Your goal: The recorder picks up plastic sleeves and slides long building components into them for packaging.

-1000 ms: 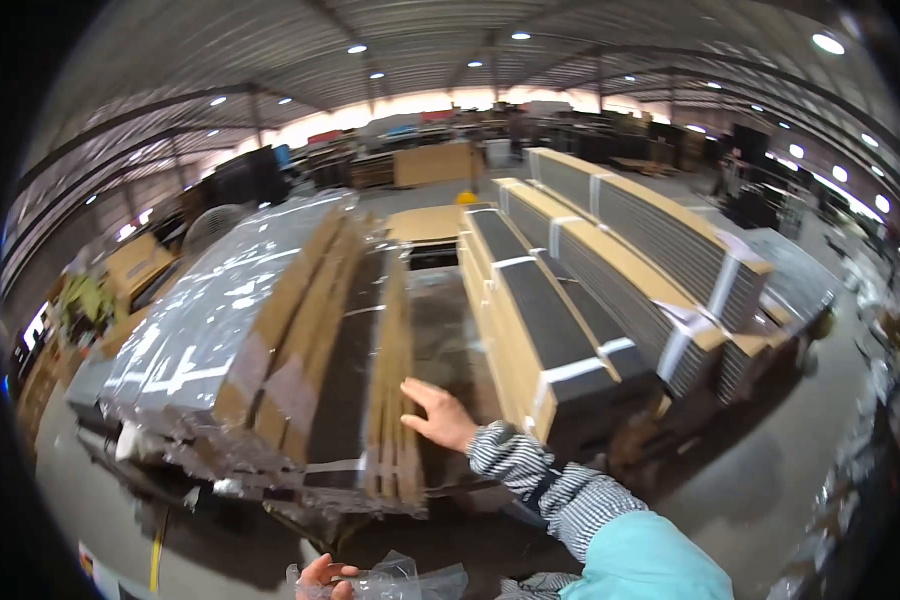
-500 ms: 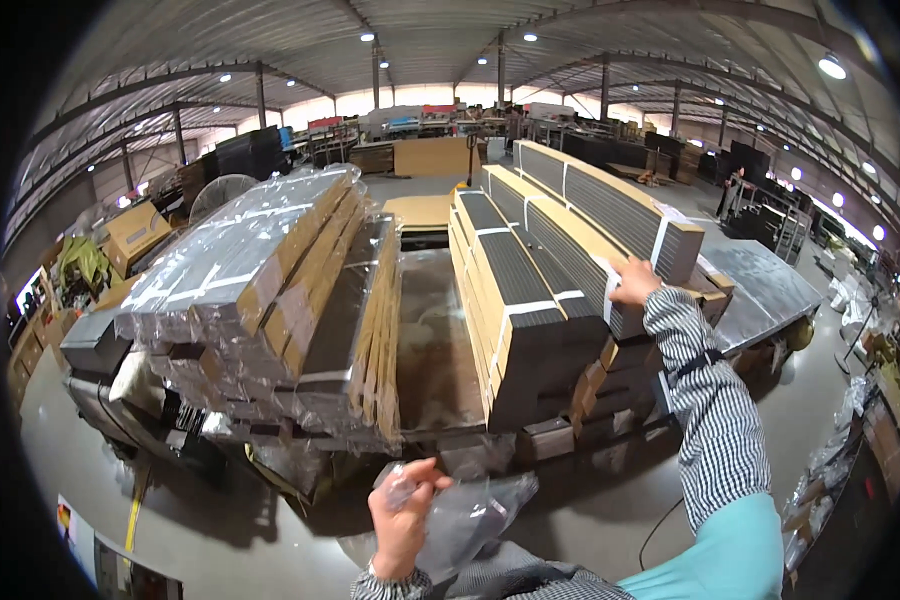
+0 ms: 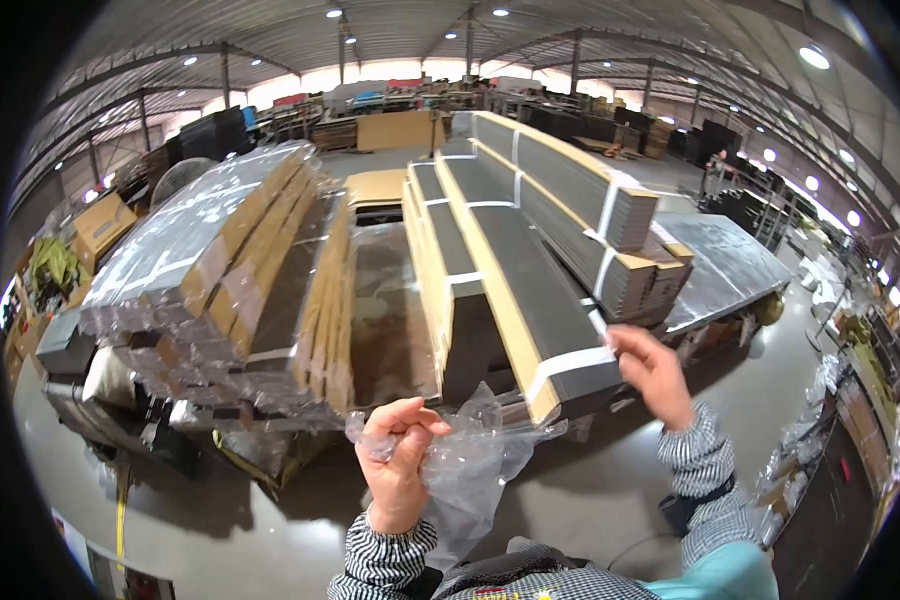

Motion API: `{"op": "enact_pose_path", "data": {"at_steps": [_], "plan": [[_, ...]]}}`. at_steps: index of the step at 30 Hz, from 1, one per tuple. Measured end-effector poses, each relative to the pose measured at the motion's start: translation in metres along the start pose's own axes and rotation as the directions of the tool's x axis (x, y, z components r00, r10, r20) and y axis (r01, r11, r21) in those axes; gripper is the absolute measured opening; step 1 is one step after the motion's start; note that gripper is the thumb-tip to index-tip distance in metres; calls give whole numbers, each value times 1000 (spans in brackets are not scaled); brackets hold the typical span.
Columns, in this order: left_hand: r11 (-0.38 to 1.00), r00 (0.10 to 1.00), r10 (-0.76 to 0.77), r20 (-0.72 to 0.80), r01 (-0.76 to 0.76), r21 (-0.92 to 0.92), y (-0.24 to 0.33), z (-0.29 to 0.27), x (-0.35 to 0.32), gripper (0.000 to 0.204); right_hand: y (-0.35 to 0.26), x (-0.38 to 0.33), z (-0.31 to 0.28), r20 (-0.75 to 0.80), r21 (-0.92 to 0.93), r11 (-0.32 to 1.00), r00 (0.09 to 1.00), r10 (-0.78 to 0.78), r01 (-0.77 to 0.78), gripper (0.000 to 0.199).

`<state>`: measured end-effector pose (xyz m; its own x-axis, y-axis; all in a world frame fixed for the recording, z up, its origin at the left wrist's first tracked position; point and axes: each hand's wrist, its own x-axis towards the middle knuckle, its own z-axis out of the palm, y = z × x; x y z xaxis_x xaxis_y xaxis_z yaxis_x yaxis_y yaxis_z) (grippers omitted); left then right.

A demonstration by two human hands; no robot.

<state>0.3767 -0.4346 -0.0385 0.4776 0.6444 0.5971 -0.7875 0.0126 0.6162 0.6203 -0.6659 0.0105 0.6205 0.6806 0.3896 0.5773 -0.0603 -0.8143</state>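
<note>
My left hand (image 3: 398, 465) is closed on a clear plastic bag (image 3: 470, 480), which hangs loosely below and beside the fingers. The bag's upper edge lies against the near end of a long bundle of dark panels (image 3: 515, 265) with cardboard along its side. White strapping goes around this bundle, which juts out toward me past its neighbours. At its near right corner, my right hand (image 3: 655, 375) pinches the white strap (image 3: 580, 360); the fingertips are partly blurred. To the right, more strapped bundles (image 3: 560, 180) lie stacked.
Plastic-wrapped stacks of long cartons (image 3: 200, 240) stand on the left. Between them and the bundles runs a brown board surface (image 3: 395, 300). A grey sheet-topped stack (image 3: 725, 260) is at the right. Crumpled plastic (image 3: 795, 440) lies along the floor's right side.
The strapped bundle has come toward me, with my right hand moving nearer at its end. My left hand has risen, bringing the plastic bag up to the bundle's end.
</note>
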Motion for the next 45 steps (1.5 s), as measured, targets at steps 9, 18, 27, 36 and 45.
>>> {"op": "enact_pose_path", "data": {"at_steps": [9,18,27,36,45], "plan": [[946,957,-264,125,231,229,-27,54,-1,31,-22,-38,19,-183,104,857,857,-482,504,5],[833,821,-552,146,533,149,-78,49,-38,20,7,-41,25,149,837,539,907,-394,97,36],[747,596,-664,451,543,384,-33,26,-8,48,81,-43,-23,275,853,520,880,-387,-38,13],[827,755,-534,381,372,422,-109,50,40,15,102,-4,-4,-209,302,901,944,-255,310,11],[801,798,-596,87,598,2,-113,75,54,18,107,15,13,-177,425,897,983,-49,121,6]]}}
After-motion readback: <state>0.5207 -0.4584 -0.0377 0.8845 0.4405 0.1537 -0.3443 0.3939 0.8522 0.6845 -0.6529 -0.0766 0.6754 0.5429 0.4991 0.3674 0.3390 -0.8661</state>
